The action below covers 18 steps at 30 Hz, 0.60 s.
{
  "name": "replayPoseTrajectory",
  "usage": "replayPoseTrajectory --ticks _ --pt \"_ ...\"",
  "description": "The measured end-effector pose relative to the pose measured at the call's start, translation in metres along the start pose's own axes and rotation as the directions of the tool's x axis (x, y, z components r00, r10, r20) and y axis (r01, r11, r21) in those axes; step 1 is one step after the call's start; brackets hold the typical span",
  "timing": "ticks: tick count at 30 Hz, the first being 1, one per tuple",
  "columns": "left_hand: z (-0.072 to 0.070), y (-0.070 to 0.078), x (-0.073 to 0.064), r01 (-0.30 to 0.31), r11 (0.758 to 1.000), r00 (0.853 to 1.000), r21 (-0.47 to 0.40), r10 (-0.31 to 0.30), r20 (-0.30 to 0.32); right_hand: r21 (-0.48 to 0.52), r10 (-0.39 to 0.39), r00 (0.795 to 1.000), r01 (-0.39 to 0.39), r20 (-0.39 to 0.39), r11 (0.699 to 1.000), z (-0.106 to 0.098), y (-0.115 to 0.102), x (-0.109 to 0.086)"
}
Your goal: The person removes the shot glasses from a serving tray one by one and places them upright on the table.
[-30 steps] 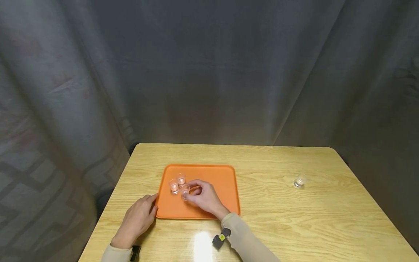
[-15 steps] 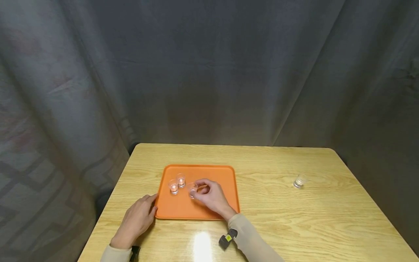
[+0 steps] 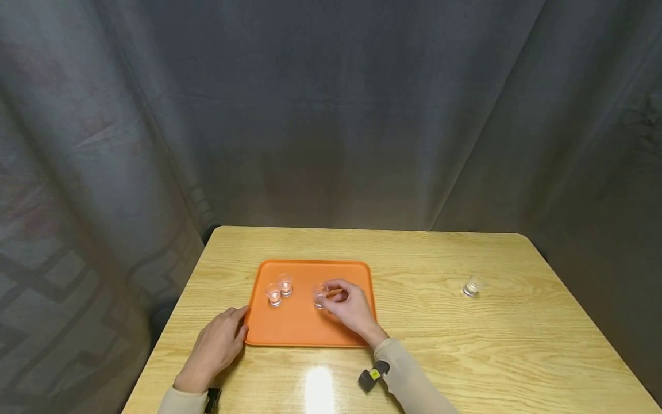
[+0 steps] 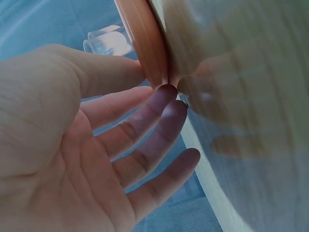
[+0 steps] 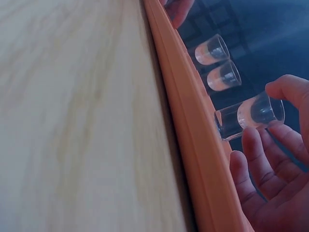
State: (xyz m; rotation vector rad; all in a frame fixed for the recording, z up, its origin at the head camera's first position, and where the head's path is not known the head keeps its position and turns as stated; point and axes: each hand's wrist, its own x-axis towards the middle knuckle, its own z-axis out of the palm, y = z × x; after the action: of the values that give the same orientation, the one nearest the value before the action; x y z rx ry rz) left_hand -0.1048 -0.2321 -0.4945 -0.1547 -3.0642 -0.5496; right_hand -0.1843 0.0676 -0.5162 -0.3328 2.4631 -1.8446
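Glasses point(image 3: 274, 295): four, one between fingers point(image 5: 292, 140)

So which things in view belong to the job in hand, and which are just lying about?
Apparently part of it:
orange tray, touched by the left grip
clear glass held in the right grip
two glasses on the tray

Apparently lying about:
lone glass on the table, though possibly related
background curtain

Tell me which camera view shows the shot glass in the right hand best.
The right wrist view: the shot glass is large there, from rim to base, held by the right hand. The head view shows it small and partly covered. The left wrist view shows no glass identifiable as this one.
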Motion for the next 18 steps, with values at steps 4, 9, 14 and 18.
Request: replayPoseTrajectory --ticks 4,9,14,18 --pt "0.0 0.0 0.0 -0.002 1.0 1.0 0.002 0.002 0.002 0.03 0.0 1.0 0.0 -0.014 1.0 -0.008 0.001 -0.001" --pt "0.0 0.0 0.001 -0.003 1.0 1.0 0.002 0.003 0.002 0.028 0.004 0.999 -0.002 -0.053 1.0 -0.018 0.003 -0.002" --pt "0.001 -0.001 0.0 0.005 1.0 1.0 0.005 -0.005 0.012 0.032 0.005 0.996 -0.002 -0.093 0.999 -0.028 0.008 -0.004" --pt "0.001 -0.001 0.0 0.007 1.0 1.0 0.006 -0.007 0.006 0.057 0.005 0.992 0.002 -0.125 0.998 -0.036 0.008 -0.005"
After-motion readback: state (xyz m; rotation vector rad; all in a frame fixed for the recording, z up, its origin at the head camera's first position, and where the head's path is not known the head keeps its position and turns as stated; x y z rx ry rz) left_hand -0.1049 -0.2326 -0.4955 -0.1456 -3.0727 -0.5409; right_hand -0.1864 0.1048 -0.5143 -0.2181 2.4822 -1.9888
